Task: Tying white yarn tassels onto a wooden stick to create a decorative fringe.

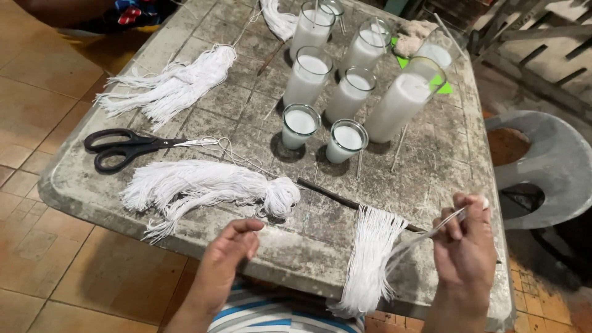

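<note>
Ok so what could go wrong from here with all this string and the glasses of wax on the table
The right hand pulls a strand off the white strings hanging on the dark stick; a hard tug could drag the stick off the table edge. The tall glass candles crowd close behind and could tip. The open scissors lie near a loose thread.

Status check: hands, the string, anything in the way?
Right hand pinching a white string strand off the stick. Left hand open, empty, near the table edge. Loose string bundle and scissors lie clear.
</note>
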